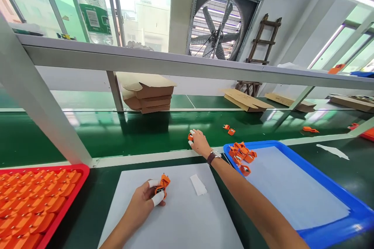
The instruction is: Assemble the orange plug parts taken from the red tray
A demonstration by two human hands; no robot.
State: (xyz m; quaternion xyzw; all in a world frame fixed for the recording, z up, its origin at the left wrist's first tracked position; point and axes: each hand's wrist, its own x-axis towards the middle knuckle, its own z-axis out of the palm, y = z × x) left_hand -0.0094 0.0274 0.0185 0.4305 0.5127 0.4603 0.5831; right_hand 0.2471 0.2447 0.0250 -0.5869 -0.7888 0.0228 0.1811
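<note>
Between the taped thumb and fingers of my left hand (pixel 146 200) is an orange plug casing (pixel 164 181), held above the white sheet (pixel 181 218); dark parts show inside it. My right hand (pixel 200 143) reaches over the green conveyor belt (pixel 146 132), its taped fingertips closed around another orange casing (pixel 190 137), mostly hidden by the fingers. A watch is on the right wrist. On the belt beyond that hand lie two small orange pieces (pixel 231 131). Several orange casings (pixel 242 153) are heaped at the far left corner of the blue tray (pixel 324 175).
A red tray (pixel 84 169) with rows of orange casings stands at left. A white scrap (pixel 198 184) lies on the sheet. Metal shelf posts (pixel 55 101) and a crossbar (pixel 187 64) span the bench. Cardboard boxes (pixel 154 99) sit behind the belt. More orange pieces (pixel 310 129) lie farther right.
</note>
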